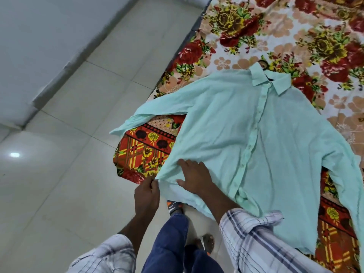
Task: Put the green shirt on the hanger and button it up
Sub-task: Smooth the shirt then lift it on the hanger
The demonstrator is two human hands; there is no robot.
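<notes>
1. Two hands work at the lower corner of the shirt (226, 119), which lies spread face up on the bed (295, 36). Its collar (271, 79) points away from the person.
2. The left hand (146, 196) has its grip closed on the hem (160, 179): the fingers pinch the corner of the cloth, just at the edge of the bed.
3. The right hand (195, 179) has a released grip. It lies flat with spread fingers on the cloth, just beside the left hand, and holds nothing.
4. A dark hook (263, 64) shows above the collar. I judge that it is the hanger, already inside the shirt.
5. The buttons (254, 133) along the front look closed for most of the length. Near the hem I cannot tell whether the last one is done.
6. What could go wrong, in my judgement:
   - If the left hand pulls the hem too hard toward the floor (78, 95), the whole shirt can slide off the bed, because the lower part already hangs over the edge.
   - The same pull can shift the shoulders off the hanger, as the cloth looks thin and smooth.
   - If the right hand lifts while the left pulls, the front can wrinkle and a low button can be missed.
   - One sleeve (141, 117) reaches over the bed's edge and could drag the cloth sideways.
</notes>
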